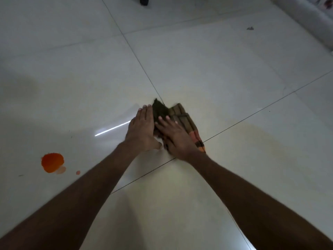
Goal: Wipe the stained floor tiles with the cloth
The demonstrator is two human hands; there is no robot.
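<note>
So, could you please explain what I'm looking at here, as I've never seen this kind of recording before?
There is no machine: a person wears a camera on the head, looking down at their own bare arms. The left hand and right hand press flat on a striped cloth on the pale floor tiles, where tile joints cross. Neither hand grips it; the fingers lie spread. An orange stain sits to the left, untouched by the cloth. A small dark scrap lies farther off.

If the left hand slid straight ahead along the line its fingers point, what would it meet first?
Only bare floor tile, as far as this view shows: the left hand points up-frame, passing just left of the cloth. The dark object lies far beyond.
</note>
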